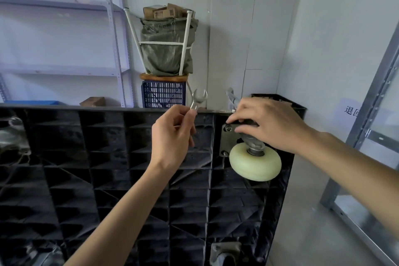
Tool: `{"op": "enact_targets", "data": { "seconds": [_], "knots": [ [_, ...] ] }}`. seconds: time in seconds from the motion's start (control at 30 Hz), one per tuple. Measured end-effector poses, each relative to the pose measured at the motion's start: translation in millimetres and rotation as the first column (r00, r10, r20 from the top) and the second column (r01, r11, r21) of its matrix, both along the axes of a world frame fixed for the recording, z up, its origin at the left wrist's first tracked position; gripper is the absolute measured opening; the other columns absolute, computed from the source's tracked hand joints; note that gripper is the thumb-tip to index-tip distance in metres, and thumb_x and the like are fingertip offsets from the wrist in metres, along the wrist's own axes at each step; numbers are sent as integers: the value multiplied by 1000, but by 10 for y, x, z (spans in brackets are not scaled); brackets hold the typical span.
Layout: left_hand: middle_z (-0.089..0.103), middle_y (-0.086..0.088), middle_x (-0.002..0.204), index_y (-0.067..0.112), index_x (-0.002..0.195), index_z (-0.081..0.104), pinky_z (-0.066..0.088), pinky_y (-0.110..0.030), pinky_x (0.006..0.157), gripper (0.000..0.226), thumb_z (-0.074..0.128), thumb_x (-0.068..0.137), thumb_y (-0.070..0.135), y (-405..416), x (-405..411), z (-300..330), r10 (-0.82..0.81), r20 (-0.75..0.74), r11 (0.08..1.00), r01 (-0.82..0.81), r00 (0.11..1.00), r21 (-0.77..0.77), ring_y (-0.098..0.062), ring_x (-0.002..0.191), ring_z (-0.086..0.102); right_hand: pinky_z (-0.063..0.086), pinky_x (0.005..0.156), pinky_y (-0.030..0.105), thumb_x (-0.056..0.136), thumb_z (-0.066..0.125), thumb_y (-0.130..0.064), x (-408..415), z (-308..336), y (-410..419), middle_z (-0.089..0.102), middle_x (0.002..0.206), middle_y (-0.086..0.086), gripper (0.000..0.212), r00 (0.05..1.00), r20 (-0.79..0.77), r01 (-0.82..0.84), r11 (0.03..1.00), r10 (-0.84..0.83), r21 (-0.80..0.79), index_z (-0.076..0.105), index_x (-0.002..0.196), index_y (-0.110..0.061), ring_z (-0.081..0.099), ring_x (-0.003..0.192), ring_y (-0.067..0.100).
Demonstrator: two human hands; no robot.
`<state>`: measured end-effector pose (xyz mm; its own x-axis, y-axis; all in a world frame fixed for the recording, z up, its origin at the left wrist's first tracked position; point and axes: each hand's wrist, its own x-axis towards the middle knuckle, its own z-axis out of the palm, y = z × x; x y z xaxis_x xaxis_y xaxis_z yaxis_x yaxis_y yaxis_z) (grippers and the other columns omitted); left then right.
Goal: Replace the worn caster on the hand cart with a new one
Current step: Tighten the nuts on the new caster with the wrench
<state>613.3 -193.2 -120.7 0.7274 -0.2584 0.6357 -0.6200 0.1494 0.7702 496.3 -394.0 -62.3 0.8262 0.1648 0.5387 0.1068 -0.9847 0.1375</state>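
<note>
The black ribbed underside of the hand cart [108, 168] stands on edge in front of me. A caster with a cream wheel [255, 163] sits on a grey mounting plate [226, 142] near the cart's upper right corner. My right hand [267, 124] rests on the top of that caster's bracket, fingertips curled against the plate by a bolt [228, 128]. My left hand [172, 136] grips a small silver open-end wrench [198, 99] by its handle, jaws pointing up, just left of the caster.
Another caster [224, 250] shows at the cart's lower edge and a third [13, 134] at the far left. Behind the cart stand a blue crate [163, 94], an upturned stool with a green sack [167, 49], and metal shelving [64, 39]. A metal frame [367, 136] rises at right.
</note>
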Motion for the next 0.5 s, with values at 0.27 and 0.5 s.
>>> {"op": "enact_targets", "data": {
  "seconds": [0.27,0.5],
  "knots": [
    [67,-2,64,17,91,70,53,-36,49,15,61,101,23,-163,109,-257,46,-44,998,-44,998,41,-20,46,59,19,49,18,91,74,-29,184,-47,-67,63,89,-17,22,999,-52,-15,976,4,-216,76,110,-39,62,70,13],
    [67,-1,64,15,93,71,53,-33,48,15,61,101,24,-253,145,-346,41,-76,999,-41,996,7,-20,46,60,43,44,28,89,76,-31,285,-119,-144,67,87,-14,12,1000,-8,-26,966,25,-258,78,101,-31,65,63,19]
  ]
}}
